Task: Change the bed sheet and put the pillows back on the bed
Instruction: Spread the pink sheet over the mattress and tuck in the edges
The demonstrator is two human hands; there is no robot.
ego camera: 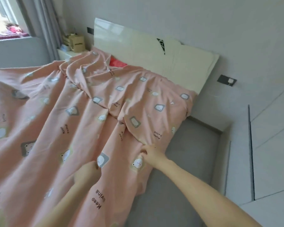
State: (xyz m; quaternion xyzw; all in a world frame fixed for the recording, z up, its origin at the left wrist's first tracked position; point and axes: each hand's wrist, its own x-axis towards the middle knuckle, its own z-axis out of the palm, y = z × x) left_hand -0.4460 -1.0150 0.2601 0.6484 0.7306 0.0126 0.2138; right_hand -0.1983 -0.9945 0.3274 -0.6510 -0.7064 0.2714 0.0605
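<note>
Sheet [82, 122] lies spread over the bed, pink w/ bear print, badly rumpled; long ridges run from the headboard [154, 53] end toward me; far right corner is bunched just short of the headboard.

Left hand [87, 173]: fingers curled into a fold of sheet, firm hold; right hand [150, 153]: thumb + fingers pinch the cloth near its right edge, where it hangs onto a grey surface [187, 169] (mattress or base, can't tell). Hands are near each other, both at the same edge region.

Judgement: step = pulling the sheet flat + squaring it. To do it well:
- keep both holds tight; pull toward me and slightly outward so the ridges run out
- even tension btw hands, else the print skews
- pull low, along the bed, not upward
- then move holds along the edge; corner by the headboard prob. needs its own tug

Red item [117, 63] pokes out from under the sheet at the head end; may snag, check before tucking. No pillows in view; not yet back on the bed.
</note>
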